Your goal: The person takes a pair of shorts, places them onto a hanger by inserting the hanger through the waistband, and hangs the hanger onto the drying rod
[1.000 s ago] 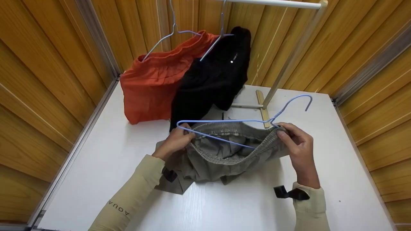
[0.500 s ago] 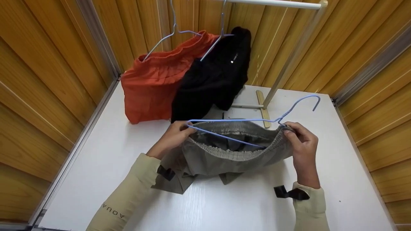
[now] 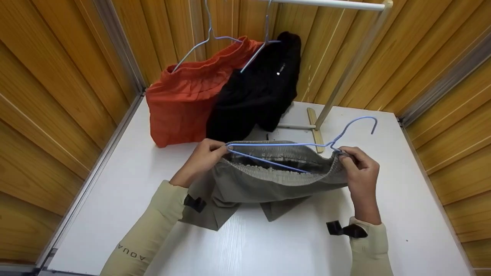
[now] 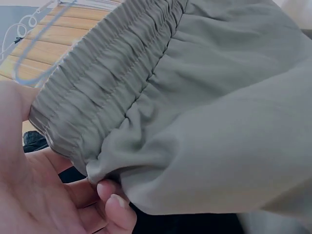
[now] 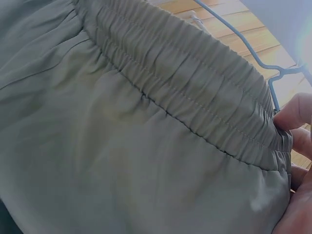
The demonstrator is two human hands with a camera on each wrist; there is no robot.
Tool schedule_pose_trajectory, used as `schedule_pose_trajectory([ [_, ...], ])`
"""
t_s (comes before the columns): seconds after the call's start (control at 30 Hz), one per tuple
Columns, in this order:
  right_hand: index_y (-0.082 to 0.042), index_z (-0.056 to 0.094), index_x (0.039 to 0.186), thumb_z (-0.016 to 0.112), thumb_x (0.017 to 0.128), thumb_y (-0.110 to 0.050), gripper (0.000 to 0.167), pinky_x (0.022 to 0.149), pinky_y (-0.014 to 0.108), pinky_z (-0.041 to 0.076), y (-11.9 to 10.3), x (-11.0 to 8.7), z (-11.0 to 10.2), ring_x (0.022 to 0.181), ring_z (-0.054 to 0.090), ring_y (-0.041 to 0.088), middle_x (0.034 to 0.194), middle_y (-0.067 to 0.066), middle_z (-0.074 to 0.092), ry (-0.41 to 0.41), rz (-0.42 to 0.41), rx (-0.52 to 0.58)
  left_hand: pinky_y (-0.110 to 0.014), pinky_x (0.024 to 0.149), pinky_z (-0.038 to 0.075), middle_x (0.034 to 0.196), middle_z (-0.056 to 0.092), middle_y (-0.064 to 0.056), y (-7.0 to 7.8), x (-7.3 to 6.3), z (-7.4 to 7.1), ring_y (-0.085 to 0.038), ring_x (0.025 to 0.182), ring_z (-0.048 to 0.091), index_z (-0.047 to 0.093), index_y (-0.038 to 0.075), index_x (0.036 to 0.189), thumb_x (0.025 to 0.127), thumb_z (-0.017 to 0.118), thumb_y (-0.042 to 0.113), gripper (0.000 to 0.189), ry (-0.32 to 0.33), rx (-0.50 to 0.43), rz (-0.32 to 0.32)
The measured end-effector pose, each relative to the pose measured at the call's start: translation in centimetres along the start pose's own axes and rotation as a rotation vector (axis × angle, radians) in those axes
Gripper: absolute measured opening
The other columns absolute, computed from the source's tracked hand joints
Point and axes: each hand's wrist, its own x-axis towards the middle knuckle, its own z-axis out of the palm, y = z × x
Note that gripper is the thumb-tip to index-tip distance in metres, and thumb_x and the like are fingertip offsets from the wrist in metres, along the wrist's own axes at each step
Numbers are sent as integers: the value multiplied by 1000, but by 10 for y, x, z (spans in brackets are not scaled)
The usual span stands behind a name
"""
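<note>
Grey-green shorts (image 3: 276, 191) with a gathered elastic waistband hang between my hands over the table's middle. My left hand (image 3: 203, 159) pinches the left end of the waistband (image 4: 107, 73), beside the rounded corner of a blue wire hanger (image 3: 274, 145). My right hand (image 3: 362, 174) grips the right end between thumb and fingers, just below the hanger's neck. The hanger's left corner and upper bar show above the waist opening; its lower bar slants down into it, and its right part is hidden by cloth. In the right wrist view the hanger (image 5: 239, 36) rises behind the waistband.
Behind, orange shorts (image 3: 176, 111) and a black garment (image 3: 253, 96) hang on wire hangers from a rack with a white rail (image 3: 330, 4). The rack's wooden foot (image 3: 314, 132) stands on the white table (image 3: 414, 191). Wood-look panels (image 3: 50, 96) enclose the sides and back.
My left hand has moved up and to the left along with the waistband's end, and the waist opening is pulled wider and flatter. The hanger's left corner has shifted right, close to my left fingers.
</note>
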Motion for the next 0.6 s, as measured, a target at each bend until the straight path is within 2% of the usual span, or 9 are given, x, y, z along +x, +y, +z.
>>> schedule_pose_trajectory([
  [0.17, 13, 68, 95, 55, 88, 10, 15, 66, 15, 45, 0, 1, 1, 71, 56, 5, 81, -8, 68, 14, -15, -69, -26, 56, 27, 58, 30, 6, 2, 1, -3, -12, 57, 30, 44, 16, 58, 93, 54, 18, 36, 31, 16, 15],
  [0.4, 10, 70, 93, 55, 85, 13, 18, 65, 13, 43, -7, -3, 8, 72, 51, 1, 79, -15, 63, 8, -49, -190, -26, 55, 25, 57, 27, 7, 6, 1, -5, -11, 54, 26, 38, 17, 58, 93, 59, 25, 42, 46, 7, 28],
  [0.6, 2, 73, 93, 60, 85, 10, 18, 65, 12, 42, -1, -4, 10, 74, 52, 1, 80, -18, 63, -19, -62, -266, -27, 56, 26, 58, 30, 5, 9, 2, -2, -12, 57, 30, 42, 17, 58, 93, 59, 24, 39, 65, 70, 40],
])
